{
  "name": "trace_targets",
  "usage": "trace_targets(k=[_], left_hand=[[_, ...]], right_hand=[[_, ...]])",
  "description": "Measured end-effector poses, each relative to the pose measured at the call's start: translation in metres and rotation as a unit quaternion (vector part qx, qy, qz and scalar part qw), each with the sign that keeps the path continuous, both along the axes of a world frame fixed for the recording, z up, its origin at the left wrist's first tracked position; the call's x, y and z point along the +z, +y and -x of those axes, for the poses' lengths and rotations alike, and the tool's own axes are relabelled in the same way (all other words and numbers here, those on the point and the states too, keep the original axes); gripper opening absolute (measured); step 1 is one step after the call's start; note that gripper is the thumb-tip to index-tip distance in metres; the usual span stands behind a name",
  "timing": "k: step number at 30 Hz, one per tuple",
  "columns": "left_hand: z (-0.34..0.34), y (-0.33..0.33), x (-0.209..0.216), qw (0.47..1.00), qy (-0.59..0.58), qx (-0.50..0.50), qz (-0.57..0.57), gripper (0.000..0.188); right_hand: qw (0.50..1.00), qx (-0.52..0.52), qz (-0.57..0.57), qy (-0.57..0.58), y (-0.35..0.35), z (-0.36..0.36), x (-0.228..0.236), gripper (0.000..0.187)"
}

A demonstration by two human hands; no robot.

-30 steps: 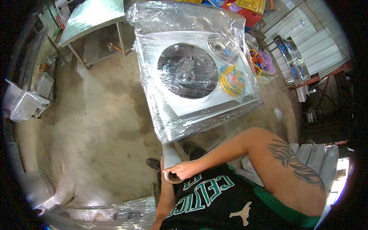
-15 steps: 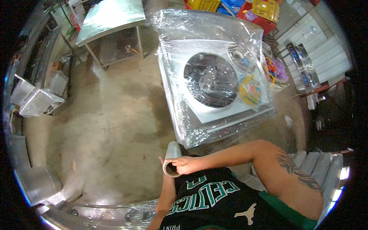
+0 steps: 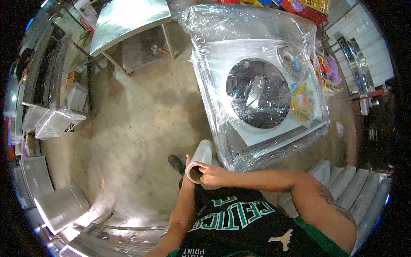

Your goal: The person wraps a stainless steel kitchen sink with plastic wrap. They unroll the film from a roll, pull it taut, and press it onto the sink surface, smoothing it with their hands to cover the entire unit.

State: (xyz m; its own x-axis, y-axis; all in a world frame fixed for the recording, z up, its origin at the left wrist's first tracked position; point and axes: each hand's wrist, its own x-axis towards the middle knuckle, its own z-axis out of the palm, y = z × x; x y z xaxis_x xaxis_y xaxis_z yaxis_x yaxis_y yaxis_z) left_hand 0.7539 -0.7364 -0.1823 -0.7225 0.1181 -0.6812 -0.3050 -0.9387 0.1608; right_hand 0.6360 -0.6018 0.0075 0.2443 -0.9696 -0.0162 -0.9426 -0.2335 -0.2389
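Observation:
A roll of clear plastic film [image 3: 201, 155] is held in front of my body, its hollow core end facing me and its far end pointing away, close to the wrapped appliance's near corner. My right hand [image 3: 212, 175] grips the near end, with fingers at the rim of the core. Along the roll's left side lies my left hand [image 3: 187, 166], closed about it; most of its fingers are hidden behind the roll. Ahead stands a steel appliance [image 3: 239, 132] with a round dark opening, covered in shiny film. A coiled yellow item in a bag [image 3: 303, 103] sits under or on the film.
A steel table [image 3: 128, 25] stands at the far left. Film-wrapped metal pieces [image 3: 58, 122] and a steel cylinder [image 3: 62, 207] are along the left. Pale long rolls [image 3: 355, 188] lie at the right. Behind the appliance are coloured crates [image 3: 306, 10].
The view has shifted, so the appliance and table sit farther right. Both hands still hold the roll, which now leans more to the right. A dark shoe has come into sight beside it.

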Motion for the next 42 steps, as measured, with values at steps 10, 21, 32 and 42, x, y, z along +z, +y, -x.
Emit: trace_targets(k=[10,21,32,42], left_hand=[[0.073,-0.036,0.047,0.994,-0.061,-0.075,-0.056,0.08],[0.144,-0.14,0.002,0.948,-0.037,-0.315,0.027,0.079],[0.282,-0.197,-0.009,0.89,0.018,-0.442,0.115,0.059],[0.638,-0.283,0.142,0.946,-0.015,-0.066,0.318,0.083]], right_hand=[[0.905,-0.359,-0.229,-0.012,-0.06,-0.001,0.018,0.019],[0.921,-0.333,-0.201,0.006,-0.13,0.035,0.012,0.022],[0.8,-0.597,-0.038,-0.049,-0.148,0.125,-0.011,0.012],[0.545,-0.667,0.212,-0.462,-0.133,0.148,-0.025,0.012]])
